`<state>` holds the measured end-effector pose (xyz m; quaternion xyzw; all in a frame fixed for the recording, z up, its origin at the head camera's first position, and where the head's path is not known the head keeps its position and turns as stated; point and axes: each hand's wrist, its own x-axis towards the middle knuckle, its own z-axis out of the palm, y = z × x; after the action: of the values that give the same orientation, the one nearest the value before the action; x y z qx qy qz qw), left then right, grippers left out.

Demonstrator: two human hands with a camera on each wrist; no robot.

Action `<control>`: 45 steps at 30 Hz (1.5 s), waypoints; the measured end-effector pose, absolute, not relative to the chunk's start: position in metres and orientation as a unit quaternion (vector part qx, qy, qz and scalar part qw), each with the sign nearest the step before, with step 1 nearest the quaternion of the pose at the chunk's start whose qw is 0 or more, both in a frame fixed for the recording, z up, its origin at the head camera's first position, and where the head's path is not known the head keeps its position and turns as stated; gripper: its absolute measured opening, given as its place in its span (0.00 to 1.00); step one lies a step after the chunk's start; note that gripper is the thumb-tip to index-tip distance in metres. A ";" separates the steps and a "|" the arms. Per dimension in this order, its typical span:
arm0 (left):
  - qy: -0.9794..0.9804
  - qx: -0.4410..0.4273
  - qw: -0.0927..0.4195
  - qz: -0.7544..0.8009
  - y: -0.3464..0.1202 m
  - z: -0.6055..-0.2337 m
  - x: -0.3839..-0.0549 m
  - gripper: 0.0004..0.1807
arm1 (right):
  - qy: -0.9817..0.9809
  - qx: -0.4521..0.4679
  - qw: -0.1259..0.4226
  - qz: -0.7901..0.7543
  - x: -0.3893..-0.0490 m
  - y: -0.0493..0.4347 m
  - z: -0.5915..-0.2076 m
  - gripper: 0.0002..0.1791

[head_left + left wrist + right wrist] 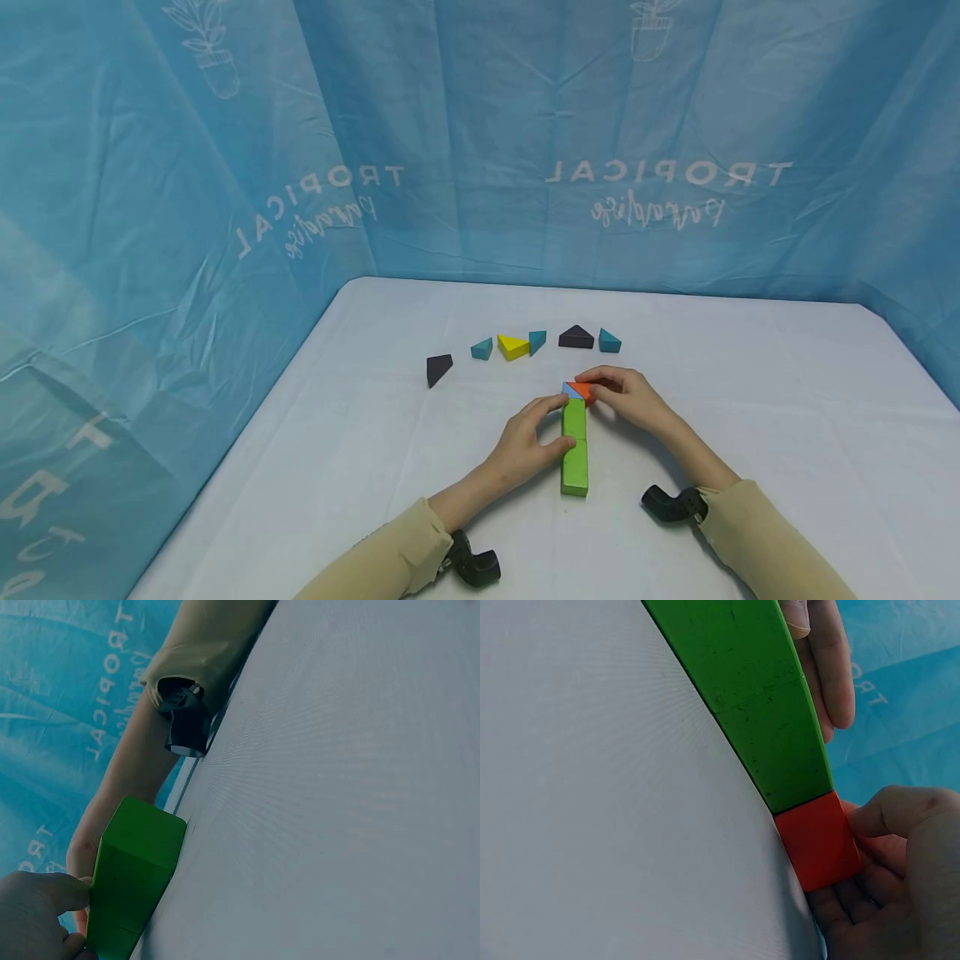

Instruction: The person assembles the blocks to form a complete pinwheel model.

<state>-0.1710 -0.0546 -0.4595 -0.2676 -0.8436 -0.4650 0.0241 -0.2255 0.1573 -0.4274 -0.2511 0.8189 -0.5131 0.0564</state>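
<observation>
Two green blocks (574,462) lie end to end on the white table, forming a bar that points away from me. At its far end a blue triangular block (570,389) and a red triangular block (581,390) sit side by side. My left hand (521,446) reaches in from the left, fingertips near the blue block and thumb touching the green bar; in the left wrist view the thumb (64,892) meets a green side. From the right, my right hand (633,400) pinches the red block, its square face (819,841) showing flush against the green end.
Beyond the hands stand several loose blocks: a black one (438,368), a teal one (482,349), a yellow triangle (513,347), another teal piece (537,342), a black triangle (576,337) and a teal triangle (609,341). Blue printed curtains (487,225) hang behind the table.
</observation>
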 end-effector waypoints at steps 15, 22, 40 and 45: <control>-0.843 -0.263 0.026 -0.468 -0.057 -0.458 -0.172 0.31 | 0.797 -0.242 -0.031 -0.553 -0.255 0.169 -0.442 0.16; -0.844 -0.260 0.024 -0.468 -0.056 -0.461 -0.172 0.31 | 0.819 -0.142 -0.112 -0.545 -0.286 0.192 -0.439 0.22; -0.842 -0.278 0.038 -0.461 -0.054 -0.460 -0.169 0.30 | 0.838 -0.151 -0.006 -0.525 -0.322 0.199 -0.460 0.26; -0.843 -0.278 0.040 -0.459 -0.054 -0.460 -0.168 0.30 | 0.852 -0.147 -0.009 -0.502 -0.320 0.195 -0.465 0.26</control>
<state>-0.1682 -0.0543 -0.4601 -0.2784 -0.8427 -0.4591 0.0402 -0.3202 0.1950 -0.4646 -0.1472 0.8522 -0.5019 -0.0094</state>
